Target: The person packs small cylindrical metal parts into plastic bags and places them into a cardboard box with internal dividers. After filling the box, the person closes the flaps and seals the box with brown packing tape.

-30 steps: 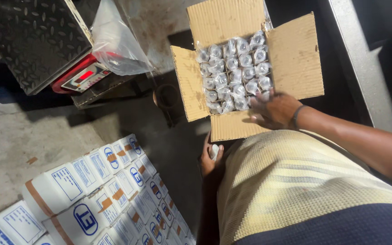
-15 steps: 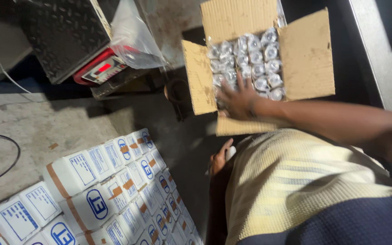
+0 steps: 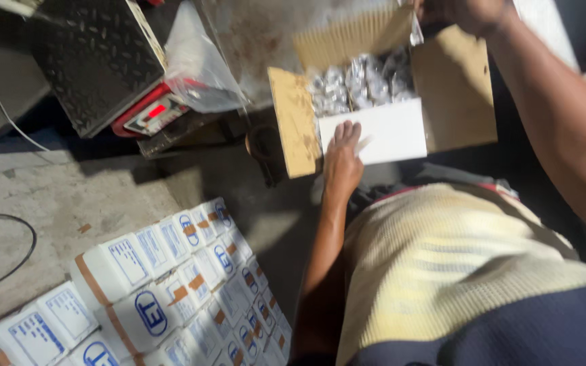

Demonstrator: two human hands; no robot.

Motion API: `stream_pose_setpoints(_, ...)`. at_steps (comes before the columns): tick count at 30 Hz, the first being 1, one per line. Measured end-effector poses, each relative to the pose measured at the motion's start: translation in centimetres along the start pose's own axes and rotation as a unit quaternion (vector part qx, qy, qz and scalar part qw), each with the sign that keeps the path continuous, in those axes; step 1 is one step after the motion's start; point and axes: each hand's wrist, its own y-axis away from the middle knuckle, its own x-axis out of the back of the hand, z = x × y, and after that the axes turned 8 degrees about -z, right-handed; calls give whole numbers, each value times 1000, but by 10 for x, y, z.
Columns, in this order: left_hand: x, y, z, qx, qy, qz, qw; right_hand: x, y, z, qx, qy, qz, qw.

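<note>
Left hand: my left hand (image 3: 342, 157) lies flat, fingers together and stretched out, palm down on the near corner of the white rectangular card sheet (image 3: 378, 131); it presses rather than grips.
Right hand: my right hand (image 3: 466, 13) is up at the far edge of the box, closed round what looks like a bit of clear wrap or the flap edge; the top of the frame cuts it off, so I cannot tell exactly what it holds.
Box: the open brown cardboard box (image 3: 454, 95) sits on the floor just ahead of my knees, flaps spread to the left, right and far sides.
Contents: shiny foil-wrapped small round pieces (image 3: 361, 83) fill the box in rows, visible in the far half only.
Card sheet: it lies over the near half of the contents, long axis running left to right across the box, slightly tilted.
Key relation: the sheet is directly ahead of my left hand and touching it; my right hand is well beyond it, at the far rim, so the left is nearer.
Nearby: red weighing scale with a lit display (image 3: 149, 114) to the left; white printed cartons taped in brown (image 3: 171, 285) stacked on the concrete floor (image 3: 49, 196).
</note>
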Motion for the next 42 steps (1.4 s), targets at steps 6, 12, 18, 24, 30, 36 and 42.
stream_pose_setpoints(6,-6,8,-7,-46,58,66,995,-94,71,-43,171,271,-164,933)
stream_pose_setpoints(12,52,47,-51,171,174,86,966,-139,80,-11,70,231,-269,932)
stream_pose_setpoints(18,94,16,-116,114,499,176,841,-143,100,1,201,199,-182,942)
stream_pose_setpoints(24,-5,-68,-47,2,52,221,974,-151,97,6,109,211,-233,943)
stream_pose_setpoints(30,-20,-93,-2,152,-80,138,975,-120,106,14,135,-45,-97,985)
stream_pose_setpoints(36,-7,-93,2,105,-34,204,973,-27,106,6,-186,-264,186,928)
stream_pose_setpoints(42,-13,-83,-4,89,164,300,935,-105,43,-43,2,241,-156,958)
